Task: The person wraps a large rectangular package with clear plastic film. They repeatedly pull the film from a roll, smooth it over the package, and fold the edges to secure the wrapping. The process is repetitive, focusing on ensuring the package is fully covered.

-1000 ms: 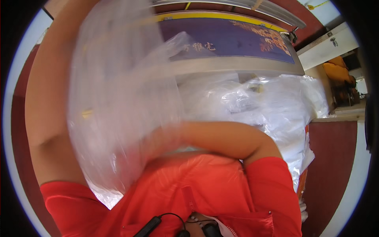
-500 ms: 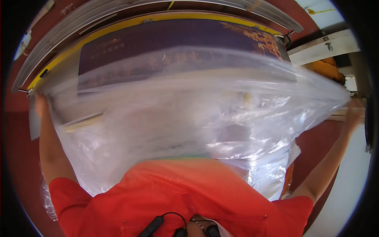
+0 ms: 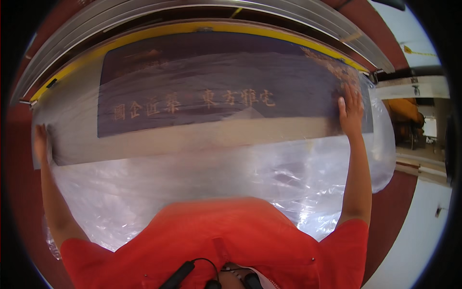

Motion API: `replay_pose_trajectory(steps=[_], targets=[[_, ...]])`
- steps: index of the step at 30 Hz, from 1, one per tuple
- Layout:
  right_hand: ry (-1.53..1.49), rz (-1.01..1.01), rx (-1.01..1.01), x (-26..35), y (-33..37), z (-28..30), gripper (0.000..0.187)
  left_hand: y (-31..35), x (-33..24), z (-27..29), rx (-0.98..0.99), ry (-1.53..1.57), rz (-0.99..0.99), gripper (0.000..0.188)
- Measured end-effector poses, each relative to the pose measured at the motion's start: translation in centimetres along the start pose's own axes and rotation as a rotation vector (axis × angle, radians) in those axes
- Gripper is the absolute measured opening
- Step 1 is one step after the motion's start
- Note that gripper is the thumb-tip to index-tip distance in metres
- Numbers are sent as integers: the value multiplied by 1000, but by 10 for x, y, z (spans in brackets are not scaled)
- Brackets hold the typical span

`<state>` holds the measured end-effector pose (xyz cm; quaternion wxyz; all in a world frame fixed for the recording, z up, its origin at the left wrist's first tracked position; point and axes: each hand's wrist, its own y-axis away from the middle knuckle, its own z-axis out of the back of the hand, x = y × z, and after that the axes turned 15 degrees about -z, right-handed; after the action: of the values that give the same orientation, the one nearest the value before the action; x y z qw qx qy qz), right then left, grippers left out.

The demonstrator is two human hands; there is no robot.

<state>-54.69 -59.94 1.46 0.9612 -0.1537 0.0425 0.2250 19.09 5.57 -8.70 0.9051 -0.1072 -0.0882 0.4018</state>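
Note:
A large sheet of clear plastic film (image 3: 207, 178) spreads over a wide flat panel with a dark purple printed area (image 3: 192, 67). Gold characters and a gold tree pattern show through the film. On the panel's right end my right hand (image 3: 352, 113) lies palm down on the film, fingers stretched out and a little apart. My left hand (image 3: 42, 144) is at the panel's left edge, its fingers closed on the film's margin, partly hidden. Between my hands the film lies nearly flat on the panel. Nearer to me it is wrinkled and shiny.
Behind the panel runs a yellow edge strip (image 3: 269, 31), with long grey metal rails (image 3: 192, 13) beyond it. At the right, loose film bulges past the panel's end, beside a white cabinet-like unit (image 3: 411, 89) with an orange item (image 3: 404, 111). The floor (image 3: 392, 212) is dark red.
My right hand has come inward from the far right, letting go of the film edge and flattening on the sheet. The raised film has settled onto the panel. My left hand has moved slightly nearer me.

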Motion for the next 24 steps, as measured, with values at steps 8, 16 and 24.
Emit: replay_pose_trajectory(steps=[8, 16, 24], targets=[[-30, -279, 235, -28, -106, -56, 64, 18, -26, 22, -165, -143, 15, 38], [-227, 123, 133, -26, -88, -21, 45, -1, -139, 77, -258, 111, 212, 25], [-1087, 977, 1653, 434, 162, 158, 56, 12, -121, 71, -198, 93, 302, 35]])
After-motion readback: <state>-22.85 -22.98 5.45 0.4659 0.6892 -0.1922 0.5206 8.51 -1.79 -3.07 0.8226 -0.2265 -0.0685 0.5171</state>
